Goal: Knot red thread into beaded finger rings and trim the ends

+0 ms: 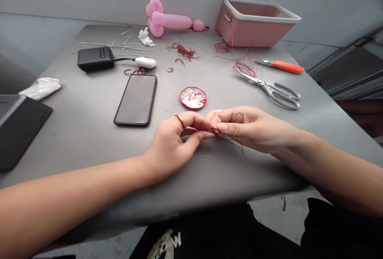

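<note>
A thin dark red cord (235,141) runs between my two hands, its loose ends trailing to the right above the table. My left hand (176,143) pinches the cord with thumb and forefinger; a red cord ring (180,120) circles one of its fingers. Close against it, my right hand (248,127) grips the same cord between thumb and fingers. Fingertips partly cover the small loop there. Just beyond the hands lies a round red-rimmed dish (193,98) of pale, multicoloured beads.
Behind are a phone (136,99), a black power bank (95,58) cabled to a white case (145,62), red cord scraps (186,51) and a pink balloon (176,21). Rightward lie scissors (273,90), an orange utility knife (287,67) and a pink basket (251,30).
</note>
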A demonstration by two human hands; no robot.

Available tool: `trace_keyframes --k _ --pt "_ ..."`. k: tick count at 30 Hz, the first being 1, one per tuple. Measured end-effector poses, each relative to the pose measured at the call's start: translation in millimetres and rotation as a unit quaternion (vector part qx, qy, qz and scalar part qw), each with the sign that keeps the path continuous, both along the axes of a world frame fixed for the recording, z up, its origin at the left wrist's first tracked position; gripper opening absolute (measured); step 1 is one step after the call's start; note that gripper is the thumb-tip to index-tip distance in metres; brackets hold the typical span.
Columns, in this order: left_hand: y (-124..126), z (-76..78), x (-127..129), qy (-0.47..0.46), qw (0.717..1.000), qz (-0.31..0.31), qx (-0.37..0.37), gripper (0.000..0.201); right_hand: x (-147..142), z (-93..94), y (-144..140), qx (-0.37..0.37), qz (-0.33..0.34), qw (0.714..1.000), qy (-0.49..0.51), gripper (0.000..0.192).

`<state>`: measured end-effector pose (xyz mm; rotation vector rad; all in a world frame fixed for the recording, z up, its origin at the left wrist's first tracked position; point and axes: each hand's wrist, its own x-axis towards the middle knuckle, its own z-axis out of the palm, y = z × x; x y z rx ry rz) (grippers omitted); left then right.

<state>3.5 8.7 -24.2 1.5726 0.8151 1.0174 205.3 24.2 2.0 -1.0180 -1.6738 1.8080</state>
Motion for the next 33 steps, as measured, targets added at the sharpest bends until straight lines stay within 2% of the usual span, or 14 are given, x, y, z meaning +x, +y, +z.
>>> trace_keyframes --k 3,5,6,8,10,12,16,20,26,28,30,31,33 --pt "0 -0.4 0 -0.002 1.000 -0.001 0.017 0.005 -3 1.4 -2 -0.015 -0.012 1.000 0.003 0.028" --pt "1 -0.8 1 -0.012 1.000 0.015 -0.003 0.007 -4 1.5 -4 0.043 -0.075 0.996 -0.039 0.025" --pt "2 -0.7 1 -0.018 0.999 0.026 -0.021 0.009 -5 1.0 -6 0.103 -0.123 0.985 -0.065 0.022" --pt "5 -0.1 1 -0.030 0.996 0.048 -0.062 0.014 -6 -1.0 -9 0.266 -0.217 0.933 -0.105 0.015" --pt "6 1.2 1 -0.042 0.993 0.061 -0.097 0.019 -8 -3.2 -11 0.418 -0.255 0.863 -0.124 0.011" --pt "6 2.3 1 -0.059 0.989 0.064 -0.118 0.021 -10 -4.2 -14 0.516 -0.244 0.809 -0.139 0.013" --pt "5 2.9 2 -0.096 0.985 0.066 -0.130 0.022 -11 -1.3 -15 0.619 -0.211 0.736 -0.176 0.014" --pt "5 3.8 3 -0.125 0.981 0.056 -0.136 0.022 -10 1.7 -14 0.661 -0.171 0.706 -0.186 0.015" --pt "4 3.9 3 -0.120 0.987 0.026 -0.108 0.016 -10 -3.0 -15 0.707 -0.163 0.654 -0.215 0.012" --pt "3 2.8 3 -0.104 0.991 0.023 -0.086 0.012 -11 -4.6 -18 0.714 -0.163 0.644 -0.221 0.011" --pt "1 1.8 2 -0.080 0.995 0.028 -0.060 0.008 -12 -4.2 -21 0.701 -0.160 0.659 -0.220 0.010" --pt "0 1.5 2 -0.067 0.996 0.031 -0.046 0.007 -13 -3.1 -23 0.679 -0.158 0.682 -0.219 0.010" --pt "-1 1.4 2 -0.043 0.998 0.034 -0.020 0.006 -14 0.3 -26 0.593 -0.153 0.762 -0.209 0.009"
